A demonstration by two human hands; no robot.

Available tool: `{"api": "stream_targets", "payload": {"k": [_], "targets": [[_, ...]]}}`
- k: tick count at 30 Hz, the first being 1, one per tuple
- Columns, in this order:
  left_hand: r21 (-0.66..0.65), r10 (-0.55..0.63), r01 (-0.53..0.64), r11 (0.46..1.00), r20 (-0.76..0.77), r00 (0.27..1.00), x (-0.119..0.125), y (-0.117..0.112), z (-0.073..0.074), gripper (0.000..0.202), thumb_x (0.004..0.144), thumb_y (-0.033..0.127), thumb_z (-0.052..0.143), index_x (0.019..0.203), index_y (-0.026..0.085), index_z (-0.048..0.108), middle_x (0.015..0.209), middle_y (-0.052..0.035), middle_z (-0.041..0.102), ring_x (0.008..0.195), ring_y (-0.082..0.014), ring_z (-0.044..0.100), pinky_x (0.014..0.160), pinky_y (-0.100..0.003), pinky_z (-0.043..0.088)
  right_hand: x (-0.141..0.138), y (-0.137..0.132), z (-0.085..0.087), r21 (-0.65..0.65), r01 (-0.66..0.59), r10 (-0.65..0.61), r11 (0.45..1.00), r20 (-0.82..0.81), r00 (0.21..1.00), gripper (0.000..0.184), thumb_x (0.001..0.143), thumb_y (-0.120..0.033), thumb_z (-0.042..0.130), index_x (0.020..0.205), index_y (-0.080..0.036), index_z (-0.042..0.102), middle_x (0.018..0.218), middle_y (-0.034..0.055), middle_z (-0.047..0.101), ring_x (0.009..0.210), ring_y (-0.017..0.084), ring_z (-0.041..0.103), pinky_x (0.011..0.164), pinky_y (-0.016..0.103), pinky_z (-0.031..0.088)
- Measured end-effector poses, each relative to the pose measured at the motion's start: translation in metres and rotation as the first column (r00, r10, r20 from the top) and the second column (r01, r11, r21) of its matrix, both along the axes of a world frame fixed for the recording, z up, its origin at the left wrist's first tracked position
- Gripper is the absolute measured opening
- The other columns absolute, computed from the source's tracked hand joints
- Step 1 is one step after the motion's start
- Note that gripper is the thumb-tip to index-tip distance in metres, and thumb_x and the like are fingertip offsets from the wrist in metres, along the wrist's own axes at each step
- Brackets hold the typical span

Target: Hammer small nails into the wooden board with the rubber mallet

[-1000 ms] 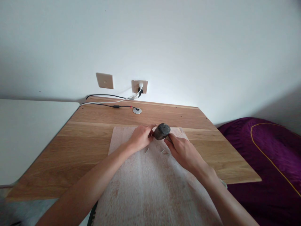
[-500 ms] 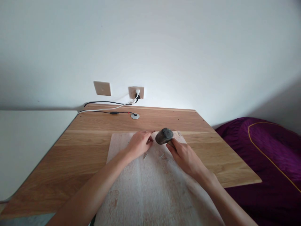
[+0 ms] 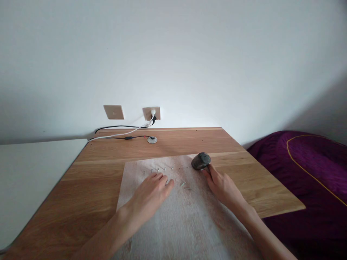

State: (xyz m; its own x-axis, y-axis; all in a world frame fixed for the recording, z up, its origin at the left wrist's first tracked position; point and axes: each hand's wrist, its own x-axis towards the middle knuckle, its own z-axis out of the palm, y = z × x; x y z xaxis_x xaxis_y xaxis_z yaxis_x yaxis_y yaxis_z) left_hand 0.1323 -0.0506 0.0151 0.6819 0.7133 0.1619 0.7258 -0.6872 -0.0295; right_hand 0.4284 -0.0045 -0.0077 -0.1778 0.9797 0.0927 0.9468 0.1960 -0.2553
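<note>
My right hand [image 3: 221, 184] grips the handle of a hammer [image 3: 201, 161], whose thick dark head is raised over the far right part of a pale, worn board [image 3: 162, 224]. My left hand [image 3: 153, 189] is low over the board's middle, fingers curled and thumb close to the forefinger, around a nail [image 3: 166, 183] of which only a small shiny bit shows. Beyond those fingers, several nails [image 3: 165, 169] stand upright in a row across the board. Two loose nails [image 3: 182, 184] lie flat between my hands. Small dark marks continue the row to the right.
Under the board is a wooden tabletop [image 3: 81, 187]. Cables [image 3: 116, 135] run along its back to a wall socket [image 3: 151, 113] and a round cable hole [image 3: 152, 140]. A white surface [image 3: 35, 173] adjoins at left; purple fabric [image 3: 311, 173] bulges at right.
My left hand has come back from the nail row toward me, onto a loose nail, uncovering the standing nails. My right hand has shifted the hammer to the right. The view has tilted slightly.
</note>
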Motion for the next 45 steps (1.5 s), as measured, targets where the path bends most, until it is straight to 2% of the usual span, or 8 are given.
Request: {"api": "stream_targets", "payload": {"k": [3, 6, 10, 15, 22, 34, 42, 45], "targets": [[0.0, -0.012, 0.012, 1.0, 0.011, 1.0, 0.005, 0.008, -0.001, 0.026, 0.085, -0.003, 0.061, 0.099, 0.016, 0.07, 0.093, -0.0075, 0.071, 0.087, -0.0264, 0.07, 0.082, -0.041, 0.057, 0.001, 0.003, 0.0, -0.032, 0.026, -0.027, 0.999, -0.039, 0.999, 0.035, 0.11, -0.037, 0.035, 0.122, -0.019, 0.062, 0.089, 0.0115, 0.08, 0.08, 0.028, 0.077, 0.067, 0.031, 0.045], [-0.054, 0.024, -0.014, 0.998, 0.194, 0.981, 0.011, 0.028, 0.002, 0.019, 0.087, 0.003, 0.065, 0.089, 0.019, 0.074, 0.091, -0.005, 0.072, 0.085, -0.0236, 0.07, 0.082, -0.037, 0.056, 0.001, 0.005, 0.002, -0.035, 0.012, -0.014, 0.999, -0.072, 0.997, 0.033, 0.11, -0.036, 0.036, 0.122, -0.019, 0.062, 0.094, 0.0113, 0.08, 0.085, 0.028, 0.078, 0.07, 0.03, 0.046], [-0.199, 0.173, -0.08, 0.977, 0.507, 0.844, 0.025, 0.066, 0.007, 0.02, 0.088, 0.005, 0.068, 0.094, 0.022, 0.077, 0.093, -0.0017, 0.078, 0.087, -0.0196, 0.073, 0.082, -0.029, 0.054, 0.001, 0.003, 0.004, -0.053, 0.017, -0.02, 0.998, -0.071, 0.997, 0.033, 0.111, -0.036, 0.035, 0.124, -0.018, 0.06, 0.095, 0.0127, 0.08, 0.087, 0.029, 0.078, 0.069, 0.031, 0.045], [-0.373, 0.286, -0.083, 0.924, 0.53, 0.798, 0.037, 0.092, 0.001, 0.017, 0.088, 0.008, 0.069, 0.095, 0.021, 0.079, 0.092, -0.0025, 0.082, 0.088, -0.0199, 0.076, 0.082, -0.027, 0.053, -0.001, 0.003, 0.004, -0.079, 0.005, -0.011, 0.997, -0.073, 0.997, 0.032, 0.111, -0.034, 0.036, 0.124, -0.017, 0.06, 0.098, 0.0144, 0.081, 0.089, 0.029, 0.079, 0.068, 0.032, 0.045], [-0.398, 0.276, -0.049, 0.916, 0.537, 0.797, 0.036, 0.089, -0.015, 0.017, 0.089, 0.008, 0.068, 0.094, 0.022, 0.077, 0.089, -0.0008, 0.081, 0.084, -0.0179, 0.075, 0.077, -0.025, 0.051, -0.002, 0.003, 0.008, -0.099, 0.012, -0.021, 0.995, -0.084, 0.996, 0.034, 0.111, -0.032, 0.035, 0.129, -0.015, 0.059, 0.101, 0.0155, 0.081, 0.093, 0.03, 0.079, 0.07, 0.032, 0.045], [-0.253, 0.222, -0.103, 0.962, 0.503, 0.835, 0.038, 0.088, -0.02, 0.016, 0.085, 0.006, 0.074, 0.086, 0.022, 0.075, 0.091, -0.0018, 0.078, 0.088, -0.0206, 0.073, 0.079, -0.028, 0.05, -0.009, -0.001, 0.021, -0.161, 0.048, -0.06, 0.986, -0.071, 0.996, 0.032, 0.111, -0.032, 0.037, 0.123, -0.017, 0.062, 0.106, 0.0147, 0.081, 0.097, 0.029, 0.078, 0.072, 0.031, 0.041], [-0.43, 0.35, -0.102, 0.897, 0.55, 0.758, 0.038, 0.09, -0.021, 0.049, 0.086, 0.007, 0.068, 0.132, 0.023, 0.065, 0.095, -0.002, 0.081, 0.091, -0.0215, 0.076, 0.085, -0.03, 0.053, -0.034, -0.008, 0.045, -0.029, -0.119, 0.108, 0.993, -0.244, 0.964, 0.02, 0.109, -0.031, 0.043, 0.107, -0.022, 0.06, 0.097, 0.0077, 0.079, 0.089, 0.025, 0.076, 0.072, 0.03, 0.045], [-0.428, 0.334, -0.085, 0.9, 0.55, 0.766, 0.036, 0.09, -0.023, 0.055, 0.085, 0.007, 0.067, 0.137, 0.024, 0.061, 0.096, -0.0024, 0.081, 0.09, -0.0213, 0.076, 0.081, -0.029, 0.053, -0.043, -0.008, 0.047, -0.035, -0.168, 0.161, 0.985, -0.163, 0.973, 0.02, 0.108, -0.028, 0.044, 0.104, -0.021, 0.062, 0.095, 0.0103, 0.078, 0.086, 0.026, 0.075, 0.071, 0.032, 0.047]]}}
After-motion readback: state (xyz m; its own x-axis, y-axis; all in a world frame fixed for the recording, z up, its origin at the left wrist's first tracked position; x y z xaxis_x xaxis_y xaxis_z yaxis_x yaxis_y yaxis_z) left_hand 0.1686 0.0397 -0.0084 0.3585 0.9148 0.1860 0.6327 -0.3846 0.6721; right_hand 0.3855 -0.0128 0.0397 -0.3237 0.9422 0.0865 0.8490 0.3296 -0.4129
